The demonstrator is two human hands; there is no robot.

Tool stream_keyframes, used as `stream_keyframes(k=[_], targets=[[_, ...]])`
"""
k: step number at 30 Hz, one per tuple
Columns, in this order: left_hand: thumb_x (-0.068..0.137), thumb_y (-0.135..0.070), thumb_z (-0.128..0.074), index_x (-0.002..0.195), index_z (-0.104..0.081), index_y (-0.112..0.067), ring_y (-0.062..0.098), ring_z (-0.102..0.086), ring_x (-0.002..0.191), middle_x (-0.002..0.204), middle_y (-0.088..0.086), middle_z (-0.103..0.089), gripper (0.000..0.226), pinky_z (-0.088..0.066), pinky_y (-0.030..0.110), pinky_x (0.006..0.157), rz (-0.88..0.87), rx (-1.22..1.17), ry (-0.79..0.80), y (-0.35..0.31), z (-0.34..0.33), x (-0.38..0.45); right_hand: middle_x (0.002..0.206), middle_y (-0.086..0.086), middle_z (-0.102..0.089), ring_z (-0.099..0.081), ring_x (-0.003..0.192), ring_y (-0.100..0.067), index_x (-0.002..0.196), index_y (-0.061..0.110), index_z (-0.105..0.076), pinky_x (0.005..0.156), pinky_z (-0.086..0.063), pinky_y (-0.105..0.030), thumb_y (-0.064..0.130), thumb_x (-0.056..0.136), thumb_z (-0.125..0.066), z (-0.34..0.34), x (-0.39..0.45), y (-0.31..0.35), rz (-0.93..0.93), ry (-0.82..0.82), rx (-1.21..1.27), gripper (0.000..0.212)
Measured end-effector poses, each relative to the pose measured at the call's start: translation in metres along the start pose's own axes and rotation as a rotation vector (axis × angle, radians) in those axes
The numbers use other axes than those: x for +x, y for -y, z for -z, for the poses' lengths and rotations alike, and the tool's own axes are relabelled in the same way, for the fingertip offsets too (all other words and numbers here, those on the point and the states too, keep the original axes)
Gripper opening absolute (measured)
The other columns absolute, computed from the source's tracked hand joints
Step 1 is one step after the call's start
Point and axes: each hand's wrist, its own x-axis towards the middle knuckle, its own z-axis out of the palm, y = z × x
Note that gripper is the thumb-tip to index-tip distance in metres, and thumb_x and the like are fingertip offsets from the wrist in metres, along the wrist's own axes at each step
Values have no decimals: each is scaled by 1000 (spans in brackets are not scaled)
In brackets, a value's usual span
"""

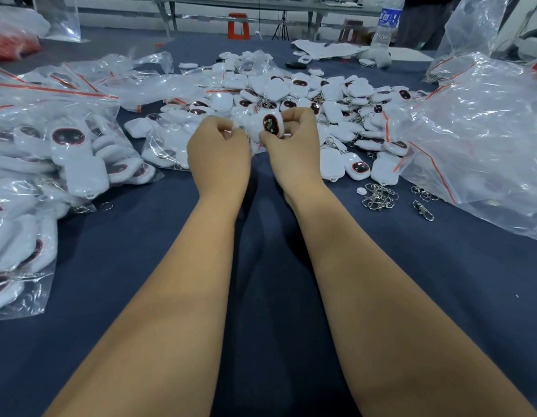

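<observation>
A small white plastic case [268, 125] with a dark oval window rimmed in red is held up above the dark blue table [140, 242]. My right hand [294, 145] pinches its right side with curled fingers. My left hand [219, 149] grips its left side, fingers curled; what the left fingertips pinch is hidden. Behind the hands lies a heap of several like white cases [306, 94], some with metal key rings attached.
Clear zip bags [65, 152] packed with white cases lie at the left. A big crumpled pile of clear bags [477, 130] fills the right. Loose metal key clips [380, 197] lie near my right forearm. A water bottle [387, 22] stands far back.
</observation>
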Motion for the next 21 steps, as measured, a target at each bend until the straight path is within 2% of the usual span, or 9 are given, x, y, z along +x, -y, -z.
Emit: stream_keyframes(k=[1, 3, 7, 9, 11, 14, 16, 18, 21], targets=[[88, -17, -55, 98, -63, -18, -2, -54, 68, 78, -13, -58, 12, -41, 10, 60, 15, -51, -14, -1, 0, 1, 92, -1, -59, -53, 72, -10, 102, 19, -45, 72, -44, -22, 4, 82, -70, 0, 0, -2, 14, -2, -53, 35], [88, -16, -56, 99, -61, -21, -7, -54, 67, 76, -14, -57, 14, -40, 6, 60, -9, -109, -13, -3, 0, 0, 89, -2, -60, -52, 70, -10, 101, 19, -45, 69, -43, -21, 7, 82, -72, -1, 0, -2, 31, -1, -88, 35], [89, -18, -57, 108, -64, -22, 10, -59, 87, 98, -5, -61, 20, -46, 20, 79, -189, -64, 51, -7, -5, -7, 98, -5, -69, -62, 86, -12, 104, 8, -63, 80, -51, -26, 1, 93, -56, -2, -2, -1, 53, 139, -123, 15], [91, -20, -56, 112, -66, -20, 10, -56, 92, 104, -5, -54, 23, -41, 15, 79, -282, 28, 99, -5, -9, -8, 95, -7, -68, -58, 87, -15, 103, 1, -67, 79, -48, -29, 3, 99, -46, 0, -3, -2, 103, 273, -359, 22], [95, -19, -50, 112, -68, -18, 13, -55, 101, 107, -4, -53, 24, -35, 11, 74, -292, 75, 141, -2, -12, -8, 93, -7, -69, -58, 85, -16, 97, 4, -69, 73, -44, -28, 5, 98, -45, 1, -2, -3, 144, 294, -479, 24], [100, -18, -40, 123, -63, -18, 13, -53, 110, 123, 0, -58, 32, -31, 15, 78, -195, 102, 207, 1, -12, -7, 91, -5, -68, -58, 85, -20, 84, 14, -70, 73, -44, -33, 7, 91, -49, 5, -3, 1, 183, 140, -511, 22], [101, -17, -37, 128, -59, -15, 17, -51, 114, 130, 4, -58, 35, -36, 24, 85, -187, 170, 292, 3, -13, -7, 109, -6, -66, -58, 102, -25, 100, 16, -72, 87, -44, -37, 11, 88, -49, 11, 1, 2, 224, -1, -716, 26], [98, -12, -38, 124, -62, -10, 26, -50, 118, 129, 12, -56, 36, -41, 33, 91, -223, 317, 384, 4, -15, -8, 124, -7, -57, -49, 117, -30, 111, 19, -67, 95, -35, -38, 15, 85, -50, 17, 2, -1, 224, -96, -966, 32], [95, -10, -40, 122, -64, -5, 31, -43, 122, 128, 17, -49, 37, -37, 36, 94, -233, 503, 396, 7, -16, -9, 146, -10, -35, -34, 128, -34, 116, 18, -58, 102, -25, -44, 19, 83, -53, 23, 1, -3, 77, -136, -1113, 33]])
